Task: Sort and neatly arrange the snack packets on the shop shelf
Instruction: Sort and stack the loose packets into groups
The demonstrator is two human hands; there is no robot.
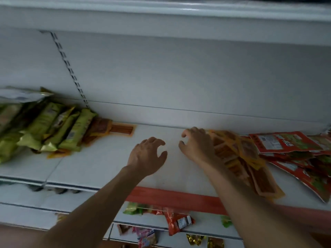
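1. While both hands hover over the shelf (100,163), the step in hand appears to be gathering and squaring one packet group; the sorting is only partly done, judging by the loose heaps.
2. Green packets (53,126) lie at 9 o'clock of the bare middle, overlapping in a row. Their long axes run from 1 o'clock down to 7 o'clock.
3. Red packets (286,145) lie at 3 o'clock, fanned and overlapping, their long axes running roughly 10 to 4 o'clock.
4. Orange packets (238,154), the likely item being worked on, form a slipped stack between the red heap and the bare middle. Its long axis runs 11 to 5 o'clock, and the near end overhangs the shelf front.
5. Right hand (195,145): fingers loosely curled, grasping nothing, its outer edge against the stack's 9 o'clock side.
6. Left hand (146,154): released, fingers relaxed, apart from every packet.
7. Next move probably calls for bracing both sides of the stack, turning it square to the back wall and drawing the overhanging end in.
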